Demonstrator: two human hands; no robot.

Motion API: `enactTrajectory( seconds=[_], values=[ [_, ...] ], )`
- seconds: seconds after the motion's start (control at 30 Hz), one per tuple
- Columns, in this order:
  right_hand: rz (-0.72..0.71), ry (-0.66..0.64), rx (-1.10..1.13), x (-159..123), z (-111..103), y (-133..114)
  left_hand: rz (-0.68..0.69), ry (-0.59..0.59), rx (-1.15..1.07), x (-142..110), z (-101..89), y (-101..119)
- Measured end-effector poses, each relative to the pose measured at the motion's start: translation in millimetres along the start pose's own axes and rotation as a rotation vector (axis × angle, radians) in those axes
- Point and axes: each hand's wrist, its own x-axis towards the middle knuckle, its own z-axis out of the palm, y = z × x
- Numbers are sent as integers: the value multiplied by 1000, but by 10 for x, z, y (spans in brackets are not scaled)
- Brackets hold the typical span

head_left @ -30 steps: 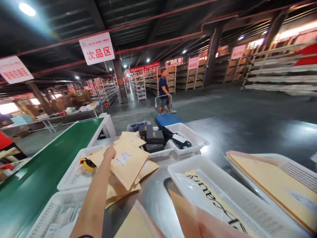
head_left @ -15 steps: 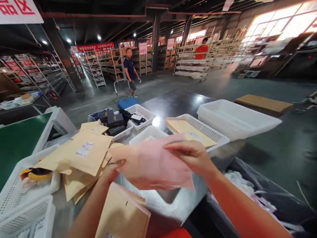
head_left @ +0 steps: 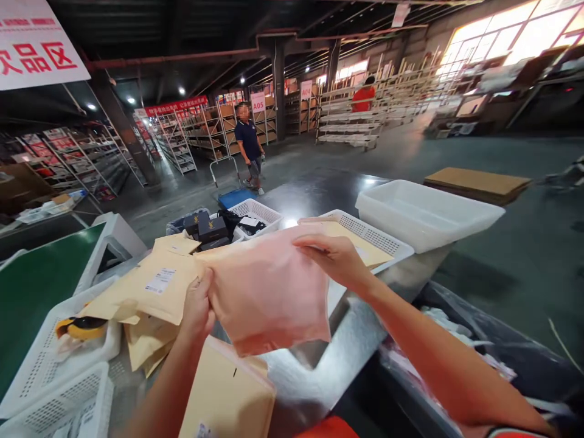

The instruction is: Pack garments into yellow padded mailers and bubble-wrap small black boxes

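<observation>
Held up over the metal table is a pinkish, slightly shiny padded envelope point(head_left: 274, 289), tan toward its left side. My left hand point(head_left: 199, 304) grips its left edge, thumb on the near face. My right hand point(head_left: 335, 258) pinches its upper right edge between thumb and fingers. Just below, a tan padded envelope point(head_left: 228, 389) stands tilted close to my body, touched by neither hand. To the left, a pile of tan padded envelopes point(head_left: 141, 283) lies with a white label showing on the top one.
At left a white basket point(head_left: 34, 365) holds a yellow-and-black tape dispenser point(head_left: 82, 327). Behind are dark boxes point(head_left: 212, 226), a basket of envelopes point(head_left: 396, 240) and a white tub point(head_left: 429, 225). A dark-lined bin point(head_left: 524, 344) stands at right. A person point(head_left: 249, 140) stands beyond a blue cart point(head_left: 235, 198).
The envelope has been raised and turned more upright, its face toward me. Both hands have moved slightly up and left with it. The person beyond the cart has stepped closer.
</observation>
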Motion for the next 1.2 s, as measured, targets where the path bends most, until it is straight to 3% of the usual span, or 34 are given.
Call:
enactTrajectory(
  seconds=[0.2,0.4,0.47,0.5,0.57,0.63,0.7,0.77,0.93,1.03,1.13,1.2],
  values=[
    [-55,42,-13,46,83,66,196,43,196,-74,8,223],
    [80,2,15,97,132,-63,721,166,633,-103,-160,433],
    [107,-76,90,102,107,-112,810,165,716,-110,-213,511],
    [118,-125,139,101,90,-131,787,143,724,-115,-233,550],
    [130,-201,209,93,57,-155,609,66,656,-129,-259,619],
    [123,-205,213,84,31,-165,383,-20,535,-155,-269,662],
    [99,-167,159,83,13,-172,272,-67,477,-194,-270,685],
    [64,-129,58,98,-2,-186,320,-35,580,-239,-271,712],
    [-78,-83,-206,213,-63,-268,739,-21,1032,-292,-279,899],
    [-138,-8,-134,343,-46,-300,909,-59,1024,-245,-214,1031],
    [6,47,97,540,99,-303,680,-92,658,-144,-48,1090],
    [83,143,126,716,252,-297,513,-48,464,-44,77,1083]
  ],
)
